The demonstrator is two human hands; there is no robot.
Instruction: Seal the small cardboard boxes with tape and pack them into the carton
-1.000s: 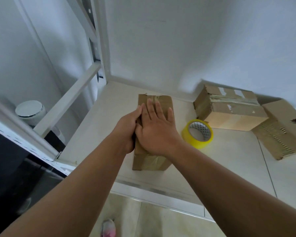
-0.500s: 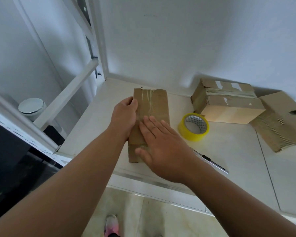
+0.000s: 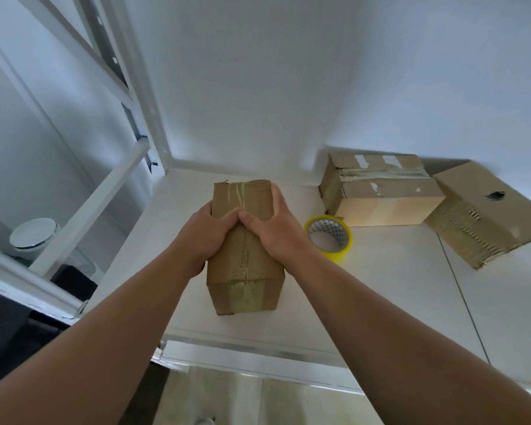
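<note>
Left hand grips the left side of the small box: thumb over the top face, fingers down the side. The box lies lengthwise mid-way along the white counter, near the front edge. Its near end looks down on the surface; can't tell if the far end is raised. Right hand mirrors the grip on the right side, thumb on top, meeting the left thumb at the centre seam.

Box: plain brown cardboard, clear tape along the top seam and folded over the near end, far edge a bit ragged. This face reads as sealed, so I'd call the step pick-up, either to turn and check or to carry off for packing. Next move needs an even two-sided squeeze and somewhere to put it; no open carton in view.

Further right: yellow tape roll lying flat near the box, a taped box against the wall, then another cardboard box with a hole in its top.
</note>
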